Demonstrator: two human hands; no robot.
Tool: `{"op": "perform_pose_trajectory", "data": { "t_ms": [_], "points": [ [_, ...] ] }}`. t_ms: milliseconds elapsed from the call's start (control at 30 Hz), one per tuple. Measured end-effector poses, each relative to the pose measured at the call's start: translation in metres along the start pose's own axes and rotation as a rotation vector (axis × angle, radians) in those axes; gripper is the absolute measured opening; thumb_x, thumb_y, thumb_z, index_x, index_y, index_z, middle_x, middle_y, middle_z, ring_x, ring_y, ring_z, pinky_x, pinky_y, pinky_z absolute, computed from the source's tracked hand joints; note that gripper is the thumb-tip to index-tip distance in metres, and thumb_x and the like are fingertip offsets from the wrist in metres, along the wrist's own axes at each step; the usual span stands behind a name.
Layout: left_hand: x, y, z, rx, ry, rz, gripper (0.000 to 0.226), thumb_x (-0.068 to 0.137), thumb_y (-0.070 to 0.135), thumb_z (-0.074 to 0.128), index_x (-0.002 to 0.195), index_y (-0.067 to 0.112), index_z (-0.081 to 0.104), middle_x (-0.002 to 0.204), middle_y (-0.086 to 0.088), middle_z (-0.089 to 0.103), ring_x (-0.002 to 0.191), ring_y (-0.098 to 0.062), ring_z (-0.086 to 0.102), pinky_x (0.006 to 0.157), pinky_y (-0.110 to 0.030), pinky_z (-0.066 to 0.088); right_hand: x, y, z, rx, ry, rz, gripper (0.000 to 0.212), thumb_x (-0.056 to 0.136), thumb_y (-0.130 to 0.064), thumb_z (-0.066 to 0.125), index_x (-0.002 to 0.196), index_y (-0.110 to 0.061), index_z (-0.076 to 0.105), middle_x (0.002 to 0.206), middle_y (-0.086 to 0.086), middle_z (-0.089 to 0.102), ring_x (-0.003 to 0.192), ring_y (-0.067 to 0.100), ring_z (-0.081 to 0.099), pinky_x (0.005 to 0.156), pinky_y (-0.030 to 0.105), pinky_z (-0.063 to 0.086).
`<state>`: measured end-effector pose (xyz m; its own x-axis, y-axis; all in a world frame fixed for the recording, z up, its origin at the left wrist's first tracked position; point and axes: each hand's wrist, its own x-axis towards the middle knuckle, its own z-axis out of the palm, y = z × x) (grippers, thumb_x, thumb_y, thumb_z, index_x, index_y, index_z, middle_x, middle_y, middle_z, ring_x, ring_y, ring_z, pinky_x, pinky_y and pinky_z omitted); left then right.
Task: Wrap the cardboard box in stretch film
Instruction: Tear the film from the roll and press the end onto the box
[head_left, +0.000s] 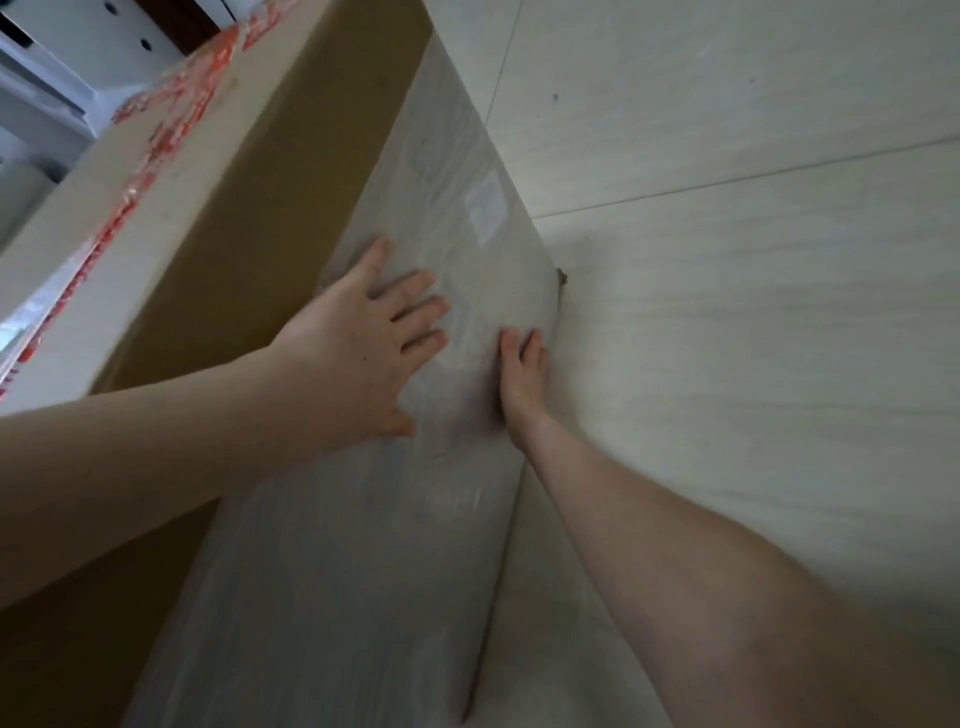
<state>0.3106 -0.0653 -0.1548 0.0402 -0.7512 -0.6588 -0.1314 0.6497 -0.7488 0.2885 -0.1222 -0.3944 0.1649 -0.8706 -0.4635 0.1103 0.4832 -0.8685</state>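
A large brown cardboard box (270, 182) stands on the floor, its top sealed with red-printed tape (156, 135). Cloudy stretch film (363, 545) covers the lower band of the side facing me, while the upper band is bare cardboard. My left hand (358, 353) lies flat on the film with fingers spread. My right hand (522, 384) presses edge-on against the film near the box's bottom corner, fingers together and curled slightly. No film roll is in view.
Pale wood-grain floor (753, 312) fills the right side. White furniture with holes (104, 41) stands behind the box at the top left. A small brown scrap (562, 278) pokes out at the box's lower corner.
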Motion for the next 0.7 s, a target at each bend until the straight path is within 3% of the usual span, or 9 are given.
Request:
{"op": "perform_pose_trajectory", "data": {
  "t_ms": [100,200,333,500,600,700],
  "points": [
    [-0.001,0.0,0.001,-0.02,0.04,-0.029,0.082,0.093,0.064,0.014,0.151,0.01,-0.007,0.16,-0.012,-0.01,0.147,-0.032,-0.008,0.113,-0.058,-0.007,0.011,-0.006,-0.01,0.008,0.009,0.018,0.061,0.102,-0.045,0.025,0.152,-0.011,0.016,0.16,0.011,0.012,0.148,0.023,0.008,0.12,0.036,0.007],
    [0.0,-0.002,-0.002,-0.063,0.106,-0.065,0.077,0.097,0.055,0.02,0.151,0.004,-0.001,0.16,-0.014,-0.002,0.147,-0.032,-0.001,0.116,-0.053,0.0,0.01,-0.01,-0.023,0.01,0.189,0.073,0.062,0.101,-0.047,0.031,0.152,-0.014,0.02,0.159,0.013,0.016,0.146,0.025,0.016,0.116,0.033,0.014],
    [-0.004,-0.002,-0.008,-0.071,0.131,-0.057,0.069,0.1,0.047,0.018,0.151,0.009,-0.007,0.158,-0.017,-0.011,0.147,-0.034,-0.009,0.115,-0.054,-0.005,-0.02,-0.004,-0.027,0.04,0.35,0.035,0.062,0.1,-0.044,0.036,0.15,-0.01,0.024,0.156,0.015,0.022,0.145,0.024,0.021,0.113,0.028,0.016],
    [-0.006,0.026,-0.015,-0.065,0.075,0.099,0.073,0.1,0.051,0.017,0.15,0.006,-0.01,0.158,-0.015,-0.015,0.145,-0.033,-0.017,0.109,-0.058,-0.018,-0.072,0.0,0.002,0.088,0.238,-0.148,0.06,0.101,-0.035,0.038,0.15,-0.006,0.02,0.159,0.012,0.014,0.147,0.019,0.011,0.117,0.024,0.006],
    [-0.001,0.028,-0.004,-0.062,0.01,0.099,0.08,0.097,0.058,0.018,0.15,0.004,-0.007,0.16,-0.013,-0.009,0.147,-0.031,-0.013,0.111,-0.057,-0.015,-0.089,-0.006,0.022,0.048,0.086,-0.222,0.059,0.101,-0.031,0.039,0.151,-0.01,0.016,0.16,0.009,0.006,0.148,0.019,0.002,0.119,0.027,0.001],
    [0.002,0.02,0.003,-0.026,-0.039,0.084,0.081,0.096,0.06,0.017,0.15,0.005,-0.009,0.16,-0.011,-0.01,0.147,-0.03,-0.01,0.113,-0.055,-0.011,-0.079,-0.016,0.03,-0.025,0.061,-0.171,0.063,0.101,-0.037,0.038,0.152,-0.013,0.011,0.161,0.009,0.001,0.148,0.023,-0.002,0.117,0.031,-0.002]
  ]
}}
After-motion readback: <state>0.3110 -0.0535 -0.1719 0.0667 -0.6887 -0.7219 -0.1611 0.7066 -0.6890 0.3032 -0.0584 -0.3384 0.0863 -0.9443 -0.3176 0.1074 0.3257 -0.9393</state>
